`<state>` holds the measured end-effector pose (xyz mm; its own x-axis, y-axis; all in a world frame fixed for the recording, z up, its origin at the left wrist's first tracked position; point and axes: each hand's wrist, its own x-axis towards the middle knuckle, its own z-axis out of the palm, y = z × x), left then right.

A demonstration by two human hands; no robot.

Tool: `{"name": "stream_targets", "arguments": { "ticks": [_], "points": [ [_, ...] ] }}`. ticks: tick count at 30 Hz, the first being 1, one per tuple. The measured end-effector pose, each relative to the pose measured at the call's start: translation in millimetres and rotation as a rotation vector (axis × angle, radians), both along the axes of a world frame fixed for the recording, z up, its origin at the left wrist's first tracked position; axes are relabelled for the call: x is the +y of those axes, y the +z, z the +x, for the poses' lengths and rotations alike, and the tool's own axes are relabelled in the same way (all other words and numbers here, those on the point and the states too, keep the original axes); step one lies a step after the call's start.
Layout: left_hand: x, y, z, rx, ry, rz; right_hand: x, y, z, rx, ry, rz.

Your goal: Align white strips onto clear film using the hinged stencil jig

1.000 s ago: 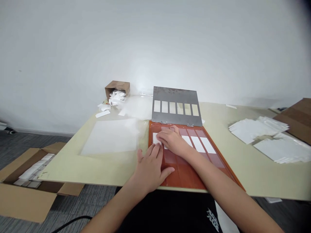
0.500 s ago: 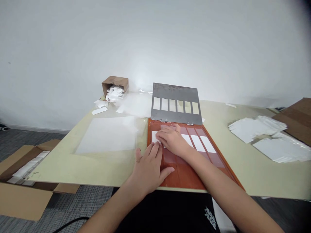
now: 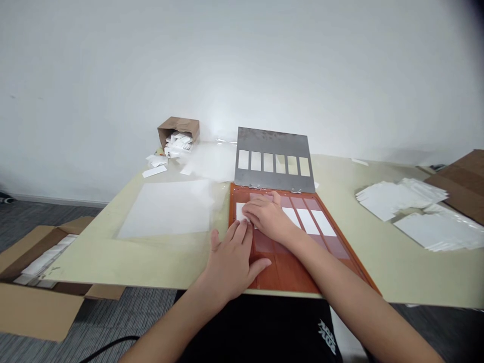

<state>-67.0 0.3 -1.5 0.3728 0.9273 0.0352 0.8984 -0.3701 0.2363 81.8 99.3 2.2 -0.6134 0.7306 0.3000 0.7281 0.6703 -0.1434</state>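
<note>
An orange-red board (image 3: 282, 272) lies on the table with a row of white cards (image 3: 323, 223) set in its channels. On its leftmost white card (image 3: 239, 212), the fingertips of my right hand (image 3: 269, 217) press together at the edge, partly covering it. My left hand (image 3: 230, 254) rests just below, palm down, thumb spread wide, with its fingertips against the lower end of that same card. Hinged to the board's far edge, a grey metal plate (image 3: 274, 140) with several rectangular windows stands raised. The right forearm hides part of the board.
A translucent sheet (image 3: 168, 209) lies to the left. Behind it are a small carton (image 3: 179, 123) of white pieces and loose scraps. Stacks of white cards (image 3: 401, 199) and a brown carton (image 3: 461, 184) sit at the right. An open carton (image 3: 41, 307) stands below the table's left edge.
Both hands stay at the leftmost card with barely any motion. The whole view has shifted very slightly.
</note>
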Motion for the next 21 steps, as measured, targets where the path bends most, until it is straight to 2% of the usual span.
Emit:
{"name": "stream_targets", "arguments": {
  "ticks": [8, 14, 17, 21],
  "points": [
    [1.0, 0.3, -0.2, -0.004, -0.002, 0.005, 1.0, 0.2, -0.8, -0.026, -0.013, -0.018],
    [1.0, -1.2, 0.5, -0.019, -0.005, -0.014, -3.5, 6.9, 0.9, -0.008, 0.026, -0.037],
    [1.7, 0.5, 0.1, -0.026, -0.008, -0.031, -4.6, 9.1, 5.1, 0.036, 0.064, -0.085],
    [1.9, 4.8, -0.2, -0.018, -0.005, -0.061, -3.8, 7.1, 6.3, 0.063, 0.037, -0.102]
  ]
}}
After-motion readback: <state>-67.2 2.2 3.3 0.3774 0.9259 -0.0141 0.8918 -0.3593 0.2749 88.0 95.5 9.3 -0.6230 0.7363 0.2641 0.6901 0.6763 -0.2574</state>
